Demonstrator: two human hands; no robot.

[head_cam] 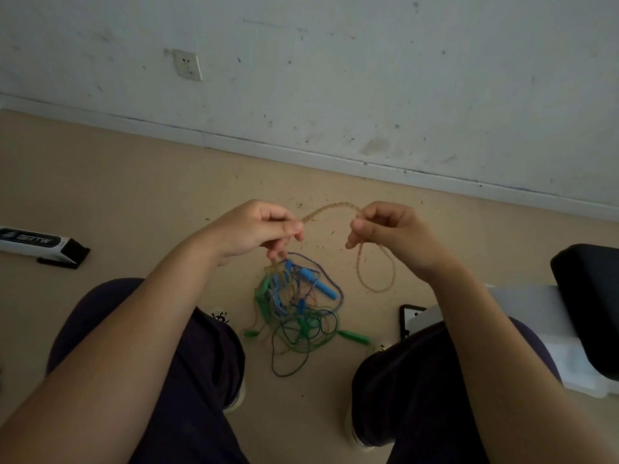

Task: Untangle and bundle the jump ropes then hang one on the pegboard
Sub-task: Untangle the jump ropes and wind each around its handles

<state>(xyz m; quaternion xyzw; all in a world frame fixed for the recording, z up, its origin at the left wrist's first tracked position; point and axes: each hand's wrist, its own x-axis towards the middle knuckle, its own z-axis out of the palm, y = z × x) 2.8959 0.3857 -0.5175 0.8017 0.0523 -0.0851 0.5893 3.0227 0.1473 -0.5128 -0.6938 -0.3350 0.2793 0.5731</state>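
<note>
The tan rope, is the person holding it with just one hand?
No, both the left hand and right hand pinch the tan rope.

both hands up over the floor [134,182], pinching a tan rope [331,207] w/ curled fingers: left hand [258,229] grips one end of the arc, right hand [388,236] the other. rope arches between them & a loop hangs below the right hand. from the left hand strands drop into a tangle [301,309] of green, blue & tan ropes on the floor between the knees, w/ a blue handle [318,283] & green handle [355,337] in it. wall outlet [187,64] up left.
</note>
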